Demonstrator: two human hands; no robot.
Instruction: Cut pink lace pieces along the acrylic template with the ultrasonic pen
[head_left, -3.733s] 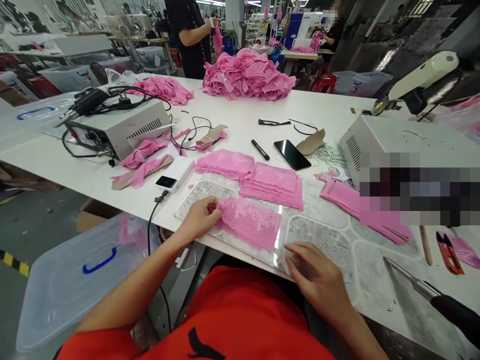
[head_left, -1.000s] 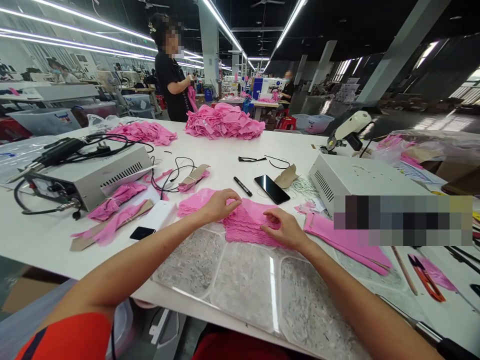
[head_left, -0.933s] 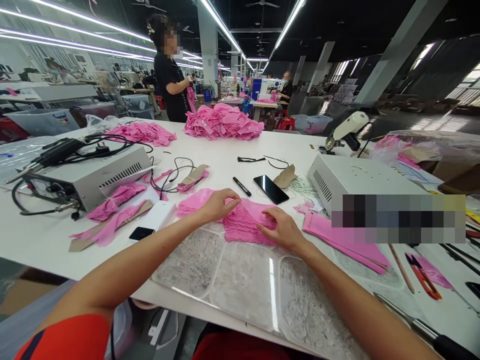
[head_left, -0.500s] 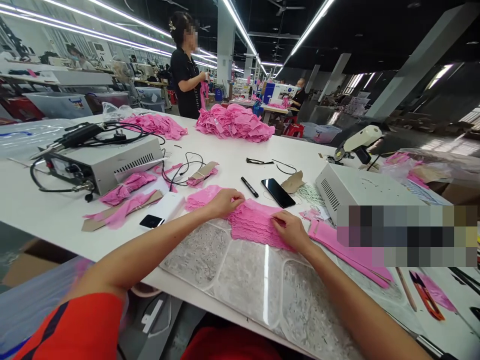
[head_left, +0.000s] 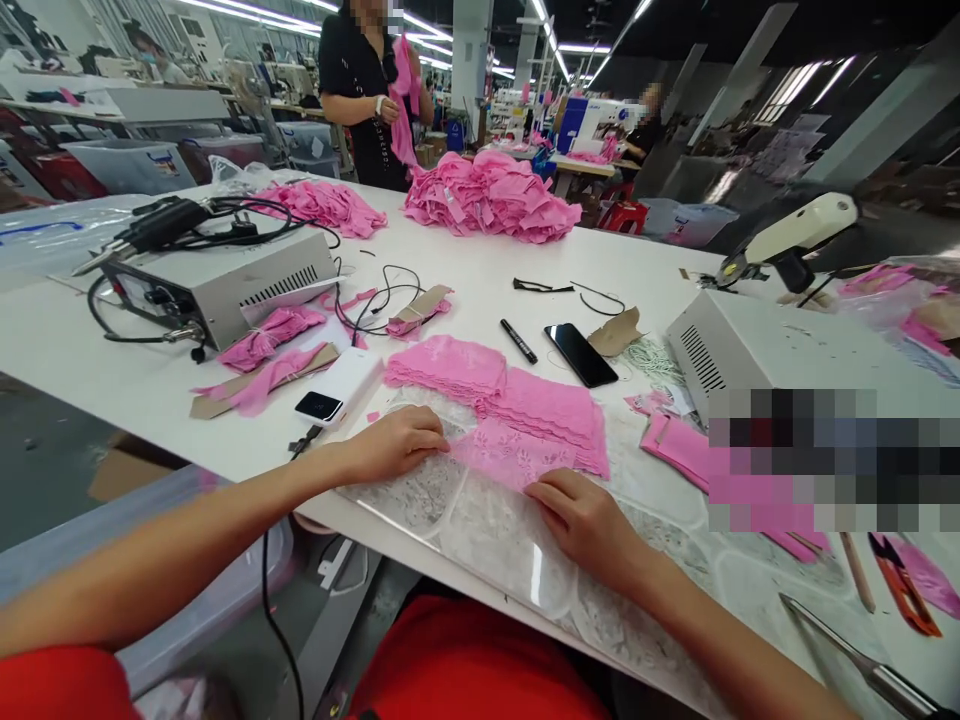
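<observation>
A single pink lace piece (head_left: 510, 457) lies over a clear plastic sheet (head_left: 480, 520) at the near table edge. My left hand (head_left: 394, 445) pinches its left end with curled fingers. My right hand (head_left: 581, 515) pinches its lower right edge, fingers pressed together. Just behind stand two stacks of the same pink lace (head_left: 525, 395).
Around are a white power bank (head_left: 337, 385), black marker (head_left: 518, 341), phone (head_left: 581, 354), a grey control box (head_left: 225, 280) with cables, a second grey box (head_left: 757, 350), red snips (head_left: 904, 590) and a metal tool (head_left: 855, 660). Big pink piles (head_left: 491, 195) lie far off, by a standing person (head_left: 367, 90).
Both hands have come back from the lace stack toward me, drawing one pink lace piece off it onto the clear sheet. The view has tilted down.
</observation>
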